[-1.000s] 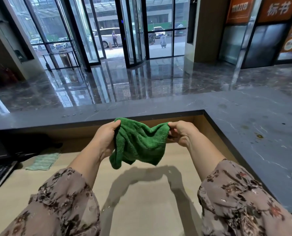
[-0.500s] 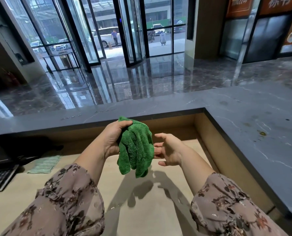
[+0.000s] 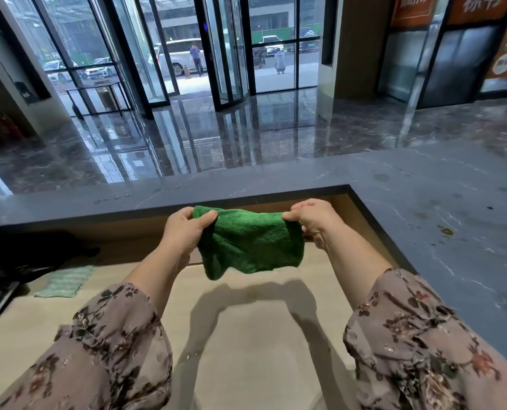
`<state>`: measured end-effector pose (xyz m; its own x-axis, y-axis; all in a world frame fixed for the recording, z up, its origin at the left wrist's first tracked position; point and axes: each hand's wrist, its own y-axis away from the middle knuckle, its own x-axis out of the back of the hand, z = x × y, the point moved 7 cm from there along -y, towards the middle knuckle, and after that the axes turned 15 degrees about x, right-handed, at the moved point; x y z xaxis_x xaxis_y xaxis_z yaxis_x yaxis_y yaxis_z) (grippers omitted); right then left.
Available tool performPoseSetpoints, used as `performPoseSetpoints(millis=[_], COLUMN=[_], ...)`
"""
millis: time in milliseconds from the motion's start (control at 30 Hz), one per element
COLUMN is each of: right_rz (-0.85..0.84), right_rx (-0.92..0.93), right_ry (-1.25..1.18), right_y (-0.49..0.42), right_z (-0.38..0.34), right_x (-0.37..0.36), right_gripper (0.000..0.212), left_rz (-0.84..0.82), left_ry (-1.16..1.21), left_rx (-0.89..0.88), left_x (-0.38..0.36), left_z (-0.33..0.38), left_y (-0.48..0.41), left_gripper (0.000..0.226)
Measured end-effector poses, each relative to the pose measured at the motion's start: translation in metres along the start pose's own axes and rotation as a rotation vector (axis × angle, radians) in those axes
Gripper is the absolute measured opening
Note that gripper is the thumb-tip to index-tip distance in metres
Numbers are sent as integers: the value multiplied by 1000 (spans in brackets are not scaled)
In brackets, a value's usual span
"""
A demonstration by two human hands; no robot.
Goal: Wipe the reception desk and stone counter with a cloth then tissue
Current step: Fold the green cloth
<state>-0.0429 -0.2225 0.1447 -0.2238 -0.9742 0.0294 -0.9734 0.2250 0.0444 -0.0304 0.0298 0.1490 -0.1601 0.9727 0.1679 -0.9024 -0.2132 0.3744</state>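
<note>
R hand back on green cloth; half a sec ago it hung from L hand alone. Both hands' fingers clamp its top corners, mid-frame, above the desk w/o touching. I judge cloth's ready; stone counter, right, still spotted.

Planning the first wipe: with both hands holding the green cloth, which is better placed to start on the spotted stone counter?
Likely right. The right hand grips the green cloth beside the stone counter, whose spots lie on that side; the left hand is farther off.
</note>
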Motion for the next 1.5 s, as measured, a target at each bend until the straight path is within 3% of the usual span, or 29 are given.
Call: performPoseSetpoints(millis=[100, 200, 300, 433, 533, 667, 767, 867, 1000, 1067, 1233, 1367, 1433, 1500], right_rz=[-76, -203, -175, -136, -199, -213, -181, -94, -97, -188, -408, -399, -308, -274], right_rx=[46, 133, 226, 301, 315, 283, 299, 355, 318, 248, 111, -35, -151, -251], right_ry=[35, 252, 541, 846, 708, 488, 563, 684, 551, 436, 134, 126, 114, 32], right_y=[-2, -4, -9, -10, -6, -5, -12, -11, -2, 4, 20, 23, 25, 25], right_z=[-14, -19, -20, -24, -28, -30, -28, -35, -36, -32, -28, -9, 5, 22], right_x=[7, 10, 13, 22, 25, 27, 27, 23, 4, -10, -26, -16, -5, 2], right_gripper=[25, 35, 25, 13, 19, 15, 19, 22, 28, 27, 23, 29, 27, 43], left_rz=[-9, -4, -57, -154, -196, 13, 218, 275, -24, -114, -264, -266, -206, -218], left_ry=[15, -26, -122, -132, -132, -305, -464, -471, -170, -169, -126, -60, -124, -250], left_rx=[50, 114, 111, 53, 4, -111, -182, -122, 83, 156, 250, 100, -38, -184], left_x=[-2, -2, -8, -18, -23, -19, -22, -29, -60, -76, -88, -92, -89, -93], left_z=[-1, -3, 2, 5, 4, 7, 15, 13, -3, -7, -11, 1, 7, 13], left_y=[0, -1, 4, 14, 16, 9, 16, 16, 16, 22, 33, 37, 37, 45], left_gripper=[21, 17, 4, 11, 26, 47, 66, 76, 38, 29, 49, 14, 13, 15])
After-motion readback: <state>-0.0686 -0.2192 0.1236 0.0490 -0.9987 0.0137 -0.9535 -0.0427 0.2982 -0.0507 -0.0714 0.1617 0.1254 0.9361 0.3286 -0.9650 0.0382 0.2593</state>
